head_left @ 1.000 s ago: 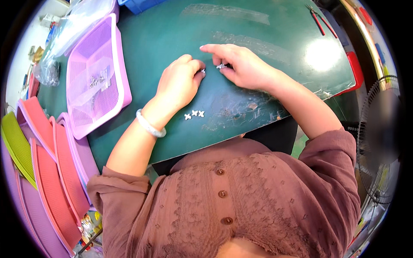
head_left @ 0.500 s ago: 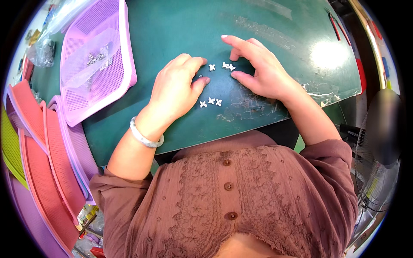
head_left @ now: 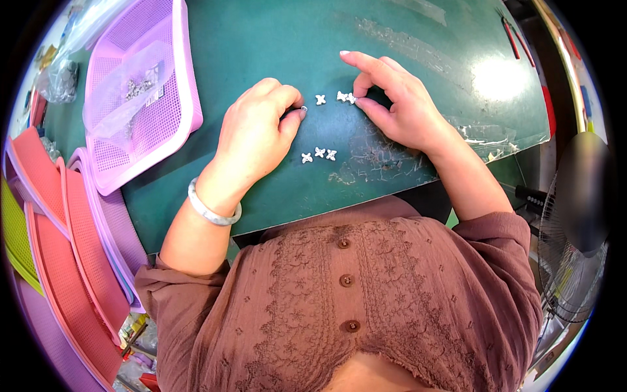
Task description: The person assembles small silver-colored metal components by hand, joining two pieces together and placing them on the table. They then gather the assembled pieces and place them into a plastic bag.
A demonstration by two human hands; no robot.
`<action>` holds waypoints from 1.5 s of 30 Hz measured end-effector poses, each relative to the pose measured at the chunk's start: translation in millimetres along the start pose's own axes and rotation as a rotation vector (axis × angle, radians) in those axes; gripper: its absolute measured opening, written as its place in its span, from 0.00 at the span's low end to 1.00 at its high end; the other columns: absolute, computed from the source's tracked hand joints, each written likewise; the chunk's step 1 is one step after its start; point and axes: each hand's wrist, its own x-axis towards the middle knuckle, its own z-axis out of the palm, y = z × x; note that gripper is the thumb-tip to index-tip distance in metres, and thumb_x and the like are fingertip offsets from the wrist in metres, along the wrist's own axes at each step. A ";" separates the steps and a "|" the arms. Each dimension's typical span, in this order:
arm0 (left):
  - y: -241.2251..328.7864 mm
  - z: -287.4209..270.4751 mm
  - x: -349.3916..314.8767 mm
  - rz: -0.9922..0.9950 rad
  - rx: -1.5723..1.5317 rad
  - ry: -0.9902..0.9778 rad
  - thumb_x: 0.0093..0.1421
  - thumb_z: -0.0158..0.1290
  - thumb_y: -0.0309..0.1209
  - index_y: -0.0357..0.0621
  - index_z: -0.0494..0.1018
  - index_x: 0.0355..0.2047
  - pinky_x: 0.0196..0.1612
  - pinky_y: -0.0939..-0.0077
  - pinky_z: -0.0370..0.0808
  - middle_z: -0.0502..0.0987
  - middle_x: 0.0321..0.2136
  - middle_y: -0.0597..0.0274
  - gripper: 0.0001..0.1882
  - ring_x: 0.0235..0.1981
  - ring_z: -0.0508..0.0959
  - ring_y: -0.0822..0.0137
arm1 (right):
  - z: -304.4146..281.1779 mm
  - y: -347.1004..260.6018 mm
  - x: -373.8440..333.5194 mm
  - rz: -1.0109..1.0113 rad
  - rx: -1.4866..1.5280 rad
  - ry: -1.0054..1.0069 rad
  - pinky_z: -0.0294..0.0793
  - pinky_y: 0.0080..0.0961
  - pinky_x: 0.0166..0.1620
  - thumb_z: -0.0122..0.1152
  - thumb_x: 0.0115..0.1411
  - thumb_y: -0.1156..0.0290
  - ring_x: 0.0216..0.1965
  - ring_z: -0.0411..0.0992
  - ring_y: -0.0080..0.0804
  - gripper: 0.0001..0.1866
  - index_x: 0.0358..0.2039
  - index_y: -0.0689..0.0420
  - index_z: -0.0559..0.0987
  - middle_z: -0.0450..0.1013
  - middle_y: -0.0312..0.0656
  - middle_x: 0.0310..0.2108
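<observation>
My left hand (head_left: 261, 124) pinches a tiny silvery piece (head_left: 304, 108) between thumb and forefinger; it looks like a small ring, too small to be sure. My right hand (head_left: 398, 101) has its forefinger stretched out, while thumb and a curled finger close on a small silvery flower-shaped charm (head_left: 352, 98) still at table level. Against it lies another flower charm (head_left: 341, 97). A single charm (head_left: 320, 100) sits between my two hands. Nearer to me, three more charms form a short row, the leftmost charm (head_left: 307, 158) slightly apart.
A green table (head_left: 261, 39) carries a pink plastic basket (head_left: 189, 117) at left, with a clear bag (head_left: 104, 108) of silvery pieces in it. Red-handled pliers (head_left: 511, 39) lie far right. Stacked baskets (head_left: 78, 242) stand left of the table, a fan (head_left: 568, 261) right.
My left thumb and forefinger have closed together on the tiny piece. My right thumb and a curled finger have come together at the flower charm. The head view has shifted slightly.
</observation>
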 end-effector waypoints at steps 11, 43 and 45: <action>0.2 5.9 3.6 -0.002 0.006 0.091 0.44 0.57 0.27 0.40 0.71 0.26 0.29 0.70 0.68 0.68 0.24 0.59 0.08 0.27 0.71 0.60 | -3.1 -0.9 0.5 0.023 0.034 -0.032 0.68 0.28 0.35 0.57 0.43 0.81 0.30 0.65 0.34 0.28 0.49 0.55 0.68 0.68 0.35 0.23; 7.2 20.4 13.5 0.091 -0.109 0.165 0.44 0.53 0.23 0.42 0.72 0.31 0.35 0.67 0.68 0.73 0.24 0.60 0.10 0.30 0.72 0.59 | -1.6 1.8 -0.5 -0.026 0.023 -0.017 0.68 0.28 0.40 0.57 0.42 0.81 0.35 0.67 0.34 0.32 0.52 0.53 0.66 0.70 0.35 0.29; 6.6 19.7 14.5 0.126 -0.084 0.135 0.44 0.53 0.23 0.42 0.72 0.30 0.35 0.68 0.68 0.73 0.24 0.60 0.10 0.30 0.71 0.59 | -1.5 1.4 -0.2 -0.029 0.032 -0.003 0.68 0.29 0.39 0.56 0.42 0.81 0.34 0.66 0.36 0.30 0.50 0.55 0.67 0.70 0.36 0.28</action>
